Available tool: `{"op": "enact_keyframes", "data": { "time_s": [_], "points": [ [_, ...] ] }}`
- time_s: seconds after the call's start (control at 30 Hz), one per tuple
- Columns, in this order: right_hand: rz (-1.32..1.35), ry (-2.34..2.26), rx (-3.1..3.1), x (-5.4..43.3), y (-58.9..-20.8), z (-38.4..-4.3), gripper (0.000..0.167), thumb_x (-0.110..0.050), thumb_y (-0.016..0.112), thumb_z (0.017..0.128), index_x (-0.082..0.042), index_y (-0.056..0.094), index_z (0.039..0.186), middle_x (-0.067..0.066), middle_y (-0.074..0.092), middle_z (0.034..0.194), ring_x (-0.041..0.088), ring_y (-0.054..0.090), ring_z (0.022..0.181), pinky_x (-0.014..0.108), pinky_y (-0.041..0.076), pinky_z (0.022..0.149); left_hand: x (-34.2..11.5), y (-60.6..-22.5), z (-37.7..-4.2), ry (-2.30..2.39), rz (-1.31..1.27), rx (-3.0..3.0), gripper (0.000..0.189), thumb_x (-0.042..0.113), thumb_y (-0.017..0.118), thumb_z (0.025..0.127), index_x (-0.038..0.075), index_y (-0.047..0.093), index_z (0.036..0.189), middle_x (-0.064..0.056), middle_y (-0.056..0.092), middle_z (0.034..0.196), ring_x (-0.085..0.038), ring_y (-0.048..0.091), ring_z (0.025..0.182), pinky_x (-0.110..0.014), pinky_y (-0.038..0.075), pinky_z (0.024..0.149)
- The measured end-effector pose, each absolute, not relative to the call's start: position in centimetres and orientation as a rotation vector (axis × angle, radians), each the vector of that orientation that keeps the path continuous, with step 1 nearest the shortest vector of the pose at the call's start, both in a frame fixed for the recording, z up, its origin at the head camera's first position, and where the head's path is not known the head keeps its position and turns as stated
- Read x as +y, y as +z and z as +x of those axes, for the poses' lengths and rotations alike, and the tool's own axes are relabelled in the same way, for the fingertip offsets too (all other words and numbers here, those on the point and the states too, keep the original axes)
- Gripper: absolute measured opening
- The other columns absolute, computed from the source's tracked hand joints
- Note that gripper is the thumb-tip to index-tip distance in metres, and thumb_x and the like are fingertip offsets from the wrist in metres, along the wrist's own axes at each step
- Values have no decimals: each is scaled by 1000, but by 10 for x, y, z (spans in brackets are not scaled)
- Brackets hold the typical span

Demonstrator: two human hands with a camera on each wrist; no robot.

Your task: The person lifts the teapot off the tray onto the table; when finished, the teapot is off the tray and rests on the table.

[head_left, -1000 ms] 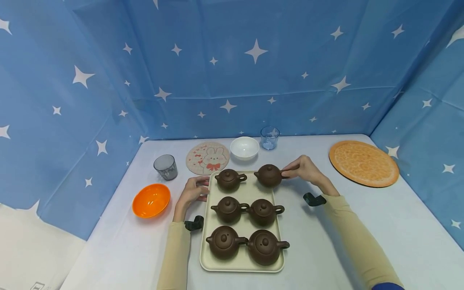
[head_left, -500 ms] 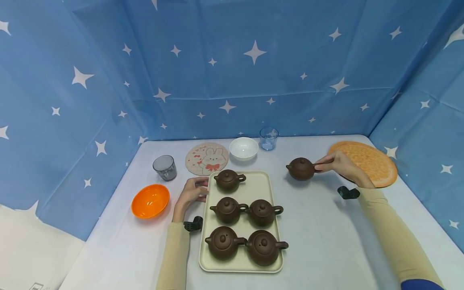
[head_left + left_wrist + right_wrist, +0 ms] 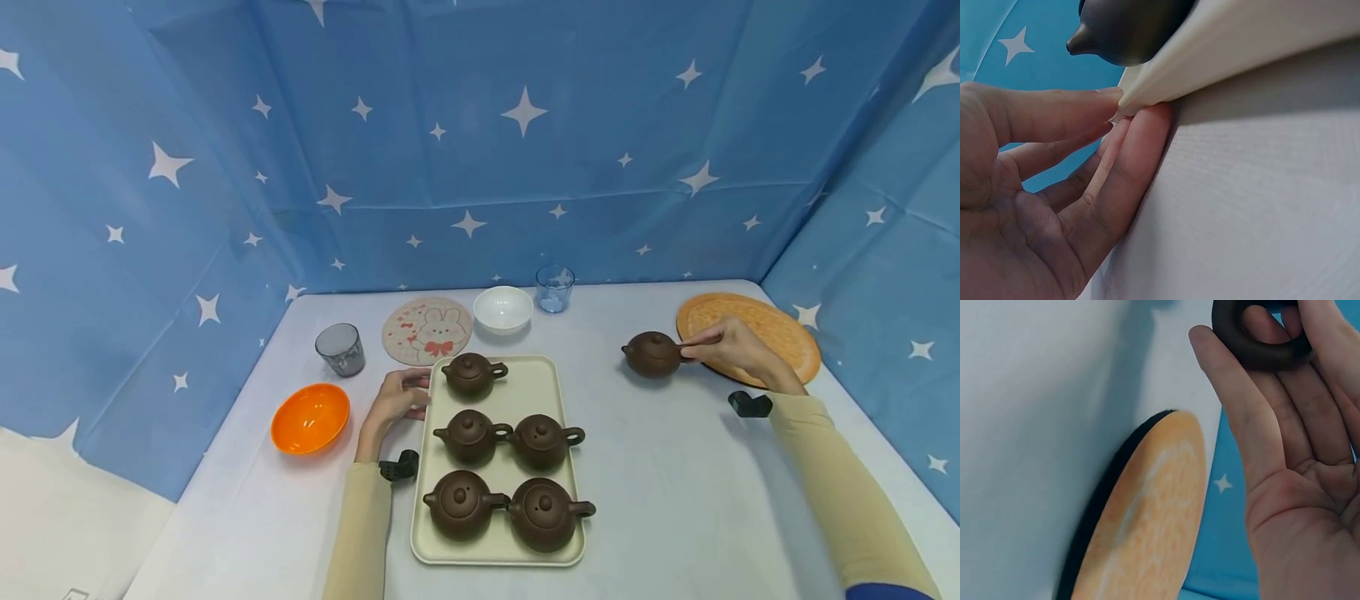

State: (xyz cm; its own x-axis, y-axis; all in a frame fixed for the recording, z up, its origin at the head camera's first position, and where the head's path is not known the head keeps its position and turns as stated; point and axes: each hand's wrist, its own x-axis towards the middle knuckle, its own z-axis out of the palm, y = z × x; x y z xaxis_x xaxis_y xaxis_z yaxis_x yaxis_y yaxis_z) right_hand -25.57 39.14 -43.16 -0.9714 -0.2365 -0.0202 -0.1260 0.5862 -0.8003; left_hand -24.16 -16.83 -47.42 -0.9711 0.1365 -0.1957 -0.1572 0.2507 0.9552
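By its ring handle [image 3: 1266,353], a small brown teapot [image 3: 653,356] is held between the thumb and fingers of my right hand [image 3: 738,346], right of the tray. Its spout points left. My left hand [image 3: 394,398] pinches the left rim of the cream tray [image 3: 521,382]; in the left wrist view the thumb lies on the rim [image 3: 1147,87] and the fingers are under it. Several brown teapots stand on the tray: a small one [image 3: 470,375] at the far left, two medium ones in the middle row, two larger ones [image 3: 545,512] in the near row, handles to the right.
Left of the tray are an orange bowl [image 3: 311,418] and a grey glass [image 3: 341,350]. Behind it lie a rabbit coaster [image 3: 426,331], a white bowl [image 3: 503,310] and a blue glass [image 3: 554,288]. An orange round mat [image 3: 783,333] lies at the back right.
My right hand has carried the small teapot from the tray's far right corner out to the right, near the orange mat. The left hand stays on the tray rim.
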Motion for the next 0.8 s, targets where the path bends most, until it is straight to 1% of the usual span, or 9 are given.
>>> {"op": "enact_keyframes", "data": {
  "time_s": [0.1, 0.27, 0.5, 0.6, 0.7, 0.8],
  "points": [
    [-289, -1331, 2673, 395, -434, -254, 34, -19, 72, 86, 7, 70, 107, 14, 73, 89, 22, 69, 83, 27, 59, 72, -168, -475, -241, 1798, -18, 2277, 56, -12, 57, 76, -7, 52, 131, -27, 56, 114, -17, 63, 75, -33, 61, 56],
    [-274, -1320, 2678, 400, -439, -254, 34, -20, 71, 86, 7, 70, 107, 14, 73, 92, 16, 69, 82, 28, 59, 71, -168, -474, -240, 1807, -25, 2269, 56, -13, 57, 76, -7, 53, 131, -26, 57, 114, -17, 63, 75, -34, 61, 56],
    [-246, -1310, 2701, 404, -445, -254, 37, -22, 71, 86, 8, 69, 110, 6, 73, 96, 17, 69, 80, 30, 59, 70, -167, -473, -240, 1805, -22, 2268, 56, -13, 57, 76, -6, 53, 132, -27, 57, 115, -16, 63, 74, -33, 61, 55],
    [-263, -1316, 2715, 405, -447, -254, 36, -21, 71, 87, 7, 69, 110, 3, 73, 98, 13, 68, 80, 30, 60, 69, -168, -471, -240, 1812, -23, 2252, 56, -13, 57, 76, -7, 52, 132, -27, 56, 116, -16, 63, 74, -34, 61, 55],
    [-282, -1313, 2729, 405, -448, -254, 34, -19, 70, 87, 7, 69, 109, 1, 73, 98, 5, 65, 81, 29, 60, 68, -167, -464, -237, 1822, -13, 2226, 57, -14, 57, 75, -9, 51, 132, -29, 56, 115, -17, 63, 74, -36, 61, 56],
    [-275, -1305, 2744, 404, -449, -254, 35, -21, 70, 88, 6, 69, 110, 3, 73, 99, 0, 63, 82, 27, 59, 68, -166, -454, -231, 1815, 2, 2214, 58, -14, 56, 75, -12, 49, 132, -31, 55, 114, -17, 63, 74, -38, 62, 58]
  ]
}}
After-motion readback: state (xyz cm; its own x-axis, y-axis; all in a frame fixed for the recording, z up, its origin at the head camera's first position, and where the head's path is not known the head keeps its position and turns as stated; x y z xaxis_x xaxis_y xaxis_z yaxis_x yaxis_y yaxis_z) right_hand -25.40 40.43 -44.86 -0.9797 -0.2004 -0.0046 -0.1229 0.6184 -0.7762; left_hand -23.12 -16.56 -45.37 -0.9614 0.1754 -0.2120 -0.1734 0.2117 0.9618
